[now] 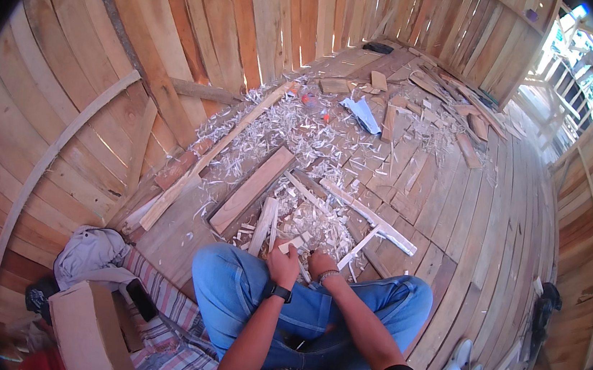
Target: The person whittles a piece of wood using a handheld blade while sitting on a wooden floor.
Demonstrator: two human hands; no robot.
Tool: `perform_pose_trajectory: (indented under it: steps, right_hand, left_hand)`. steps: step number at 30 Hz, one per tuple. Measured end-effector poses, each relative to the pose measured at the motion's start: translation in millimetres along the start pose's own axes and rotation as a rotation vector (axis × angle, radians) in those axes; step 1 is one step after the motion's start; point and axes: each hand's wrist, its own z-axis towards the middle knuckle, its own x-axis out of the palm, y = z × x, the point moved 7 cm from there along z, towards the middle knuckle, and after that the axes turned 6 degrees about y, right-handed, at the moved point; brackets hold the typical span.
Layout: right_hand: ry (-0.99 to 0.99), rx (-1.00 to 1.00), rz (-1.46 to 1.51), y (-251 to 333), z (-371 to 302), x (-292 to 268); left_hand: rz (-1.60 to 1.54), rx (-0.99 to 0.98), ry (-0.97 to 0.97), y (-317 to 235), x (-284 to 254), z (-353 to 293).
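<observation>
Sitting cross-legged in blue denim jeans (242,288) on a plank floor. Left hand (284,265) (black wristwatch on it) has its fingers curled tight round a short pale wood offcut (291,244), which sits just past the knees, long axis angled up-right. Right hand (320,263) is bunched beside it; can't tell its grip. Beyond them: curly white wood shavings (295,131) and a flat brown board (253,188).

The single head view looked steeply down from above the seated person's lap, close over the blue-jeaned knees (242,288) and forearms entering from the lower edge. It faced forward across the plank floor (480,226) toward the curved wooden wall (205,24), whose straight boards bent near the fisheye rim.
</observation>
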Motion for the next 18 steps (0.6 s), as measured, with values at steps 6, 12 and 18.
perform_pose_trajectory:
  steps: [6,12,18]
  right_hand:
    - [0.067,-0.062,-0.136,14,3,4]
    - [0.048,-0.001,-0.114,-32,11,16]
    - [0.019,0.006,-0.170,-74,12,17]
  left_hand:
    - [-0.024,-0.026,0.006,23,-1,5]
    - [-0.034,-0.010,0.046,13,20,5]
    - [-0.043,-0.042,0.124,-8,33,-6]
